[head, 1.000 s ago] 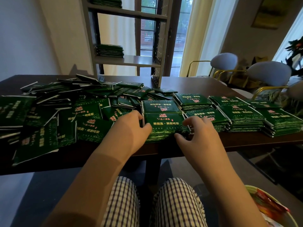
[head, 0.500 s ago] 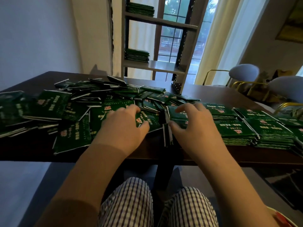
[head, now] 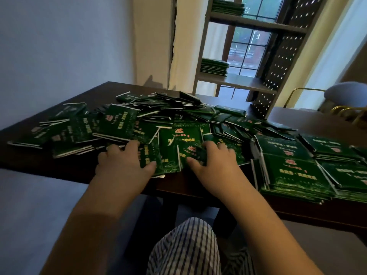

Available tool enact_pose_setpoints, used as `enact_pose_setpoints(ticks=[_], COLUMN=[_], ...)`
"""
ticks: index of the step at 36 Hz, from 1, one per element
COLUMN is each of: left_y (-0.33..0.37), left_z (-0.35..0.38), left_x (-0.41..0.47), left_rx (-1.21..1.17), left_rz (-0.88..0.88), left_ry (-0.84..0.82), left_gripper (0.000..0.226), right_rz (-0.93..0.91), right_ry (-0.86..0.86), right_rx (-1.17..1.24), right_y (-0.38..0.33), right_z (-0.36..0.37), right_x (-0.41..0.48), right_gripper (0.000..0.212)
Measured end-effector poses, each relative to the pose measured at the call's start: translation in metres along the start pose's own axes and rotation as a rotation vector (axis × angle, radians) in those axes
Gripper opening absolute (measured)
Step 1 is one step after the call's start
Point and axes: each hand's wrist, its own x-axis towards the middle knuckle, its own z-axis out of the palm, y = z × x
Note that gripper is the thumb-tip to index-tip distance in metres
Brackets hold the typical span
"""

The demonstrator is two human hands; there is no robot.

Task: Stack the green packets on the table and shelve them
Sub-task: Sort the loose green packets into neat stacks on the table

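Dim room here: dark table [head: 99,93], grey shelf [head: 238,82] behind it, daylit window [head: 248,50] beyond, pale wall [head: 69,46] left, chair [head: 345,92] right.

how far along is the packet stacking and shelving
Done: two packet stacks sit on the shelf unit and several neat stacks line the table's right side. In hand: the left hand presses on the loose pile while the right hand pinches a packet from it. Left: most of that pile is unsorted, and the table stacks are unshelved.
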Motion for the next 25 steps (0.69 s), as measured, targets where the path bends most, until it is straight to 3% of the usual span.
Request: enact_pose_setpoints(ticks=[12, 25], left_y=[0.021, 0.027], left_z=[0.025, 0.044], left_x=[0.006, 0.020], left_rx=[-0.257, -0.551], left_rz=[0.080, 0.152], left_ry=[0.053, 0.040], left_gripper=[0.079, 0.080], right_rz=[-0.065, -0.023], right_ry=[0.078, 0.185], right_rx=[0.148, 0.551], right_y=[-0.009, 0.014], right_z=[0.017, 0.029], right_x=[0.007, 0.012], right_gripper=[0.063, 0.074])
